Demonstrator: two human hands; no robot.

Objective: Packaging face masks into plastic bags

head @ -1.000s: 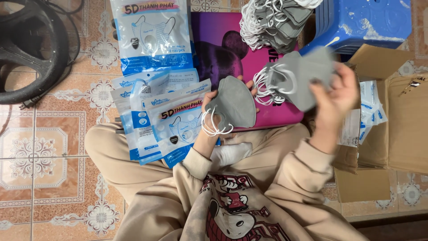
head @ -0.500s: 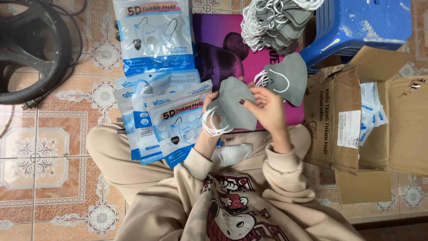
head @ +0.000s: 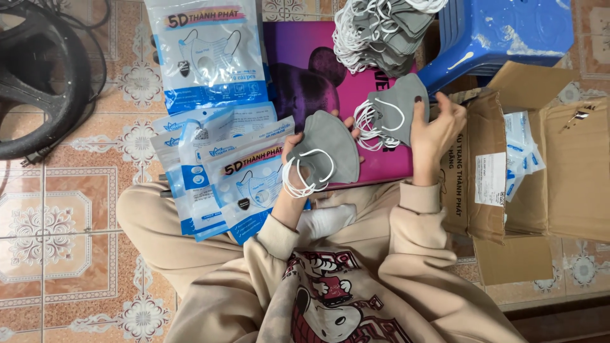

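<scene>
Nearest the cam your lap and beige sweatshirt fill the bottom edge; legs are folded and cut off by the frame, one white sock (head: 324,221) showing between the knees.

Your left hand (head: 298,159) is mostly hidden behind a small stack of grey face masks (head: 327,147); fingers clamped on it, only thumb and a couple of tips show at the edges, white ear loops hanging over the wrist. How many masks are in the stack: can't tell.

Your right hand (head: 435,130) pinches a second grey mask (head: 399,108) at its edge, fingers together on it, loops dangling to the left. Both masks sit over a purple flat box (head: 298,70), whose lower part they cover.

Left of your arm, printed blue-and-white mask pouches (head: 219,171) lie fanned on the floor, overlapping, so no count possible. A bigger pouch (head: 206,54) lies beyond them.

Right side: open cardboard carton (head: 559,165), flaps out, w/ more pouches inside, partly hidden by a flap.

Farther: a heap of loose grey masks (head: 381,28) cut off at the top edge, a blue plastic stool (head: 502,32) just beside it, also cropped. Top left, a black round object w/ cables (head: 38,76), partly out of frame, hard to ID.

Floor is patterned terracotta tile (head: 57,241).
</scene>
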